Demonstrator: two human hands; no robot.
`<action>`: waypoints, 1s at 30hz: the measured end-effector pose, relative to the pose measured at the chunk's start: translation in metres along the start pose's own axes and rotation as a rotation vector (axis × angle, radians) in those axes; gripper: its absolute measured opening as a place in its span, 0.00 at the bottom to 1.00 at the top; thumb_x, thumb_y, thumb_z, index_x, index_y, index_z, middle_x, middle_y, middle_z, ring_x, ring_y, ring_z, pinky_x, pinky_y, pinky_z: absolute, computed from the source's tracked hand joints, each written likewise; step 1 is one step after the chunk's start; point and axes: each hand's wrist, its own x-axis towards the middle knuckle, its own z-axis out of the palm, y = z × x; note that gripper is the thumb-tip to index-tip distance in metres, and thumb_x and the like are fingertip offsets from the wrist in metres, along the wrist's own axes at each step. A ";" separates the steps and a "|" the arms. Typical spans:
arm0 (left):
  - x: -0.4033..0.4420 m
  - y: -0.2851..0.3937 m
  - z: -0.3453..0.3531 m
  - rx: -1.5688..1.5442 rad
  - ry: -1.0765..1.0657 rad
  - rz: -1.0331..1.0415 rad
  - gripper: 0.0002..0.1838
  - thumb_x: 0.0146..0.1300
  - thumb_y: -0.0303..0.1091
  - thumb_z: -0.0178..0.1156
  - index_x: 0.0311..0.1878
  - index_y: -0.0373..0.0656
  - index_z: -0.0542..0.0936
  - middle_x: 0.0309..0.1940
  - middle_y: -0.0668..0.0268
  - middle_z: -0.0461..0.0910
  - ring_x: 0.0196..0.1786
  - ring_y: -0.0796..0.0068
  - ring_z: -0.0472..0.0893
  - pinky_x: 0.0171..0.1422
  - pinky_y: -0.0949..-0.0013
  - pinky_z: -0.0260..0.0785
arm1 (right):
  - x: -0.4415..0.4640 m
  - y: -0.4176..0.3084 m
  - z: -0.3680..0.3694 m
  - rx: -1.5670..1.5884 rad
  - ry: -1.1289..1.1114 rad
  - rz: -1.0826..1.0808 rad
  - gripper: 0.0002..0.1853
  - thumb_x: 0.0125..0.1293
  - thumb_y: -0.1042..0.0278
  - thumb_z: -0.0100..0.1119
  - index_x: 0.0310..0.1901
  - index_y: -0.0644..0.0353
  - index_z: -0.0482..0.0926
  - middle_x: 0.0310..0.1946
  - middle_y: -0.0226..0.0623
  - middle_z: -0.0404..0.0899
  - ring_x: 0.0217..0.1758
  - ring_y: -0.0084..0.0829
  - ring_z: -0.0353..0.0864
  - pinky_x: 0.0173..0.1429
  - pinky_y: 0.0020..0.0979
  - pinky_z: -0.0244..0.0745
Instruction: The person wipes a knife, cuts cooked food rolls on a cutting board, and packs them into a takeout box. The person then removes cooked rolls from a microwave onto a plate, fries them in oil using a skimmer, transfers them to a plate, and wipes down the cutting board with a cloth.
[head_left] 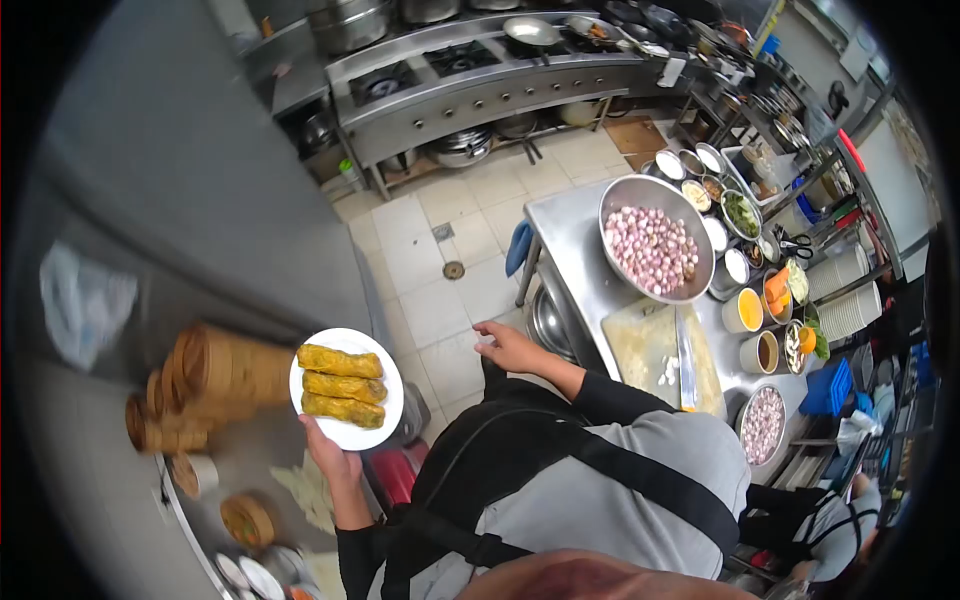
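My left hand grips the lower left rim of a round white plate. Three yellow-brown rolls lie side by side on it, looking like fried wraps. The plate is held about level at my left, beside stacked bamboo steamers. My right hand hangs in the air before my body with its fingers apart, holding nothing. To the right of that hand is the steel table, which bears a large metal bowl of peeled shallots and a cutting board with a knife.
Bamboo steamers stand at the left, near a grey metal wall or cabinet. A long stove with pans lines the far side across the tiled floor. Containers of ingredients fill the table's right. Another person is at lower right.
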 end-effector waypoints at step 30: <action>0.656 -0.130 0.550 0.353 -0.540 -0.365 0.38 0.77 0.58 0.44 0.76 0.37 0.58 0.74 0.55 0.63 0.72 0.55 0.69 0.75 0.54 0.63 | 0.315 0.103 -0.334 0.040 1.146 0.589 0.23 0.66 0.58 0.64 0.59 0.61 0.76 0.51 0.51 0.81 0.55 0.50 0.80 0.60 0.44 0.75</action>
